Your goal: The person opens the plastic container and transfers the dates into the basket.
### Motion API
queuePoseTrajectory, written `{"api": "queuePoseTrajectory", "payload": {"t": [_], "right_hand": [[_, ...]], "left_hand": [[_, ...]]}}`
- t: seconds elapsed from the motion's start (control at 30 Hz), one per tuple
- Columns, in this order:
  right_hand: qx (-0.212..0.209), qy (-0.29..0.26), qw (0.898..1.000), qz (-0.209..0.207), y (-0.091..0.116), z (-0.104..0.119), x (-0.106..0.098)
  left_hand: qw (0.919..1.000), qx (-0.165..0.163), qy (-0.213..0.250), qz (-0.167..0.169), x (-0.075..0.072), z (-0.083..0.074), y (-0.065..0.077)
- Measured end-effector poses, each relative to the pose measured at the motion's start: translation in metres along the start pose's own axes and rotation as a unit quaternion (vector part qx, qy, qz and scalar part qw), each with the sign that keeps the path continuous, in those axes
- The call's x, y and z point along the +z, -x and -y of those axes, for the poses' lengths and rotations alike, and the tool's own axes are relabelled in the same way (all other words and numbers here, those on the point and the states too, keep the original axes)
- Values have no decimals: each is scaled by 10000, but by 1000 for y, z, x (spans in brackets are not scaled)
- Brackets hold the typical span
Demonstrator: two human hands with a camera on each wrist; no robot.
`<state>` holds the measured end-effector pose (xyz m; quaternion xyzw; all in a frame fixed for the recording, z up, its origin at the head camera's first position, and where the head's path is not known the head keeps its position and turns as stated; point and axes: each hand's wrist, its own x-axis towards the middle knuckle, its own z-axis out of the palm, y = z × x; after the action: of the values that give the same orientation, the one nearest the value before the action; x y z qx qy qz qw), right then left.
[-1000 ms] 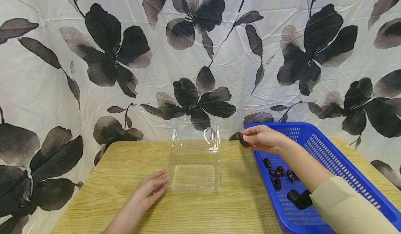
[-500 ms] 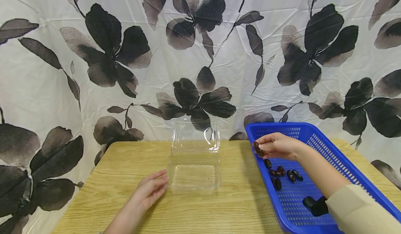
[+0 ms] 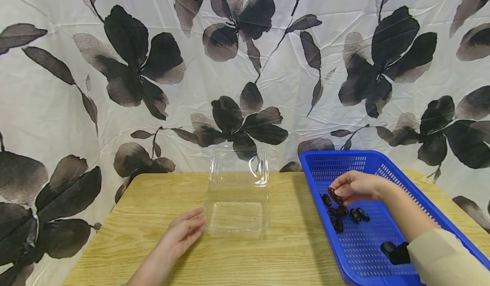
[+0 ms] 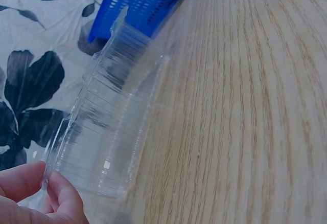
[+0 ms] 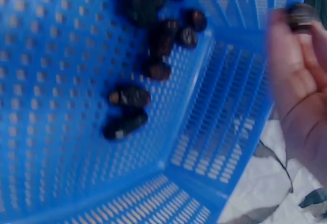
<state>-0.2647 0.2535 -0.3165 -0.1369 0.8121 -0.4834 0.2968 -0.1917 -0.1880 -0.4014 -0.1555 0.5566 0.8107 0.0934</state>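
My left hand (image 3: 185, 230) pinches the left rim of a clear plastic clamshell box (image 4: 102, 147) between thumb and fingers. The box sits on the table with its lid (image 3: 238, 167) raised at the back; no items show in its tray. Over the left part of a blue plastic basket (image 3: 346, 273), my right hand (image 3: 361, 187) holds a dark brown date (image 3: 335, 196) between thumb and fingertips. Several more dates (image 3: 339, 225) lie below it on the basket floor, and the right wrist view shows them as loose dark dates (image 5: 129, 96) with some blur.
The wooden table (image 3: 164, 201) carries the box in the middle and the basket at the right, its raised walls perforated. A floral curtain (image 3: 237, 73) hangs behind the table. A black wrist camera (image 3: 396, 253) juts from the right sleeve above the basket.
My right hand has moved right and down, from beyond the basket's left rim to inside it, with the date still held. My left hand and the box have stayed in place.
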Motion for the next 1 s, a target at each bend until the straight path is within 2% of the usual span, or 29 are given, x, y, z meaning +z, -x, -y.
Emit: {"api": "queuePoseTrajectory", "payload": {"t": [0.13,0.23,0.57,0.83,1.0], "right_hand": [[498,1229,9911,-138,5,-9,2],[893,1632,9824,-155,6,-16,4],[1452,2097,9669,-87,4,-31,11],[1402,2256,9639,-196,2,-30,15],[1316,2290,9642,-243,3,-31,14]], "left_hand": [[10000,-1,-12,34,-1,0,1],[10000,14,28,15,-1,0,1],[10000,30,-9,61,-1,1,1],[10000,27,-57,26,-1,1,1],[9995,73,-296,36,-1,2,1]]}}
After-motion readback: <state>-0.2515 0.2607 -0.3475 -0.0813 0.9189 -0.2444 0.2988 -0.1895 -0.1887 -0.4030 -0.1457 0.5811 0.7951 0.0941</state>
